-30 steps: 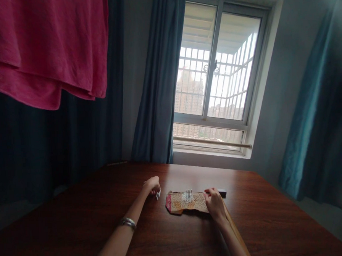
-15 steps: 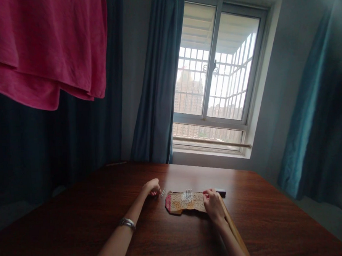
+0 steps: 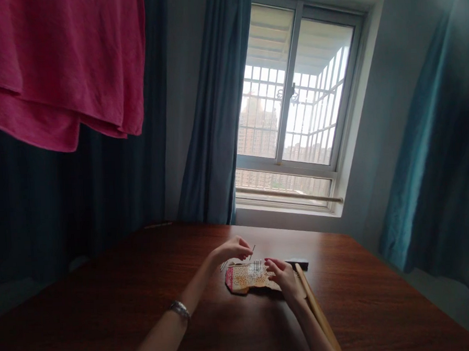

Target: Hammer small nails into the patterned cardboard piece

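Note:
My left hand [image 3: 236, 248] is closed in a pinch on a thin dark nail [image 3: 252, 252], held tilted above the far side of a patterned board [image 3: 240, 280]. The board is pale with dark dots and has a pink left end. Several nails [image 3: 257, 265] stand upright in its middle. Over the board's right part, my right hand [image 3: 281, 275] has its fingers apart, with nothing seen in them. Beside it lies a hammer with a wooden handle [image 3: 318, 312] and a black head [image 3: 300, 263]. A few loose nails [image 3: 224, 265] lie left of the board, partly behind my left wrist.
Everything rests on a brown wooden table [image 3: 108, 308]. Beyond its far edge are a barred window [image 3: 286, 104] and a blue curtain [image 3: 207, 145]. A pink cloth [image 3: 64, 74] hangs at the upper left.
My left hand has moved right from the loose nails and now holds one up by the board. My right hand has shifted slightly left, with its fingers spread toward the standing nails.

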Available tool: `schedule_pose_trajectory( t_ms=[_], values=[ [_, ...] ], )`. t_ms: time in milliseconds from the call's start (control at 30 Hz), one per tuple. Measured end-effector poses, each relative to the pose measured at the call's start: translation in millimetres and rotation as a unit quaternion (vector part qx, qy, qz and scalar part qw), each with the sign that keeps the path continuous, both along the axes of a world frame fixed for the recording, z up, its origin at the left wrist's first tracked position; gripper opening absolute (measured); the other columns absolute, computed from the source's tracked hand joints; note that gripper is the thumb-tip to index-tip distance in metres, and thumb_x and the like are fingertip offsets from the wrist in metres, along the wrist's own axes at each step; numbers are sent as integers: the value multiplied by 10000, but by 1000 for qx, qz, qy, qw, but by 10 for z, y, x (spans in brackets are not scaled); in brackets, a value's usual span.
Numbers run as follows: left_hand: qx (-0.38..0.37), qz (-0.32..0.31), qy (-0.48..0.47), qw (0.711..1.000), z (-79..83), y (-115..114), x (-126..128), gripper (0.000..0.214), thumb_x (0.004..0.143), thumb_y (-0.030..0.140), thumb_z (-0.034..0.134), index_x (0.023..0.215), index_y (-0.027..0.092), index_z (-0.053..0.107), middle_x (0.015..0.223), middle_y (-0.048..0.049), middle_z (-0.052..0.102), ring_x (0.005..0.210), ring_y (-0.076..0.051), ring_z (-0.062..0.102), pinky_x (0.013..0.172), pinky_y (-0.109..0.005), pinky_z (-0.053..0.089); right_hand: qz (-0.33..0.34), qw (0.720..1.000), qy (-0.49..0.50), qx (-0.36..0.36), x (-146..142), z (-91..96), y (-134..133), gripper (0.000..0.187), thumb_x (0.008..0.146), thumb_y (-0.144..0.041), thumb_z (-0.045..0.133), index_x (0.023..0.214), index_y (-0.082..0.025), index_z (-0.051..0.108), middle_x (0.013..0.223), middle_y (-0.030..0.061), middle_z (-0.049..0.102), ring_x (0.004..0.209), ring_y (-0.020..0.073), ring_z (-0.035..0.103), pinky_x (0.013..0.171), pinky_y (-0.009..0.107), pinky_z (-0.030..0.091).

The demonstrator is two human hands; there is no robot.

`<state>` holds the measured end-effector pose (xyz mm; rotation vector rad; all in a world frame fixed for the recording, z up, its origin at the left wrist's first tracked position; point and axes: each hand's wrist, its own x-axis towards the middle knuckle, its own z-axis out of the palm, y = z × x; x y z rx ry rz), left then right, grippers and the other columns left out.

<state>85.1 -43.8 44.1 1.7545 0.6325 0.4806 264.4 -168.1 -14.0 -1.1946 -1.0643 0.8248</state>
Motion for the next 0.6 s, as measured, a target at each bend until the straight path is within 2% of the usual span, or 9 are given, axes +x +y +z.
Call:
schedule_pose_trajectory(
  t_ms=[100,200,367,533,600],
  values=[
    [32,-27,-13,999,-43,-161,169,283,611,353,676,698,84,677,550,-17,555,526,-100,492,514,-211,370,23,998,62,3,-72,-8,-3,446,645,-465,671,913,-110,703,880,120,676,724,182,606,524,225,467],
    [60,-41,-21,997,-87,-288,270,271,645,339,645,726,83,685,558,-25,552,536,-105,483,519,-220,361,18,997,70,8,-99,10,-29,449,635,-455,694,923,-111,700,818,102,684,703,168,602,526,215,463],
    [70,-11,-28,997,-126,-412,339,291,671,357,610,739,82,678,585,-31,554,556,-117,474,546,-243,367,3,998,53,24,-89,42,-60,470,627,-425,713,974,-111,674,773,93,693,689,164,603,498,198,444],
    [63,3,-46,997,-134,-345,352,337,657,402,630,744,80,679,576,-32,563,544,-113,474,512,-231,347,-12,999,36,36,-55,44,-57,429,629,-409,700,943,-117,678,761,92,693,681,164,602,504,202,446],
    [60,47,-81,994,-157,-219,335,352,652,420,631,751,84,670,610,-35,582,555,-110,491,516,-220,355,-30,998,39,29,-12,32,-36,394,612,-393,701,897,-121,685,747,86,685,675,163,599,501,203,448]
  ],
)
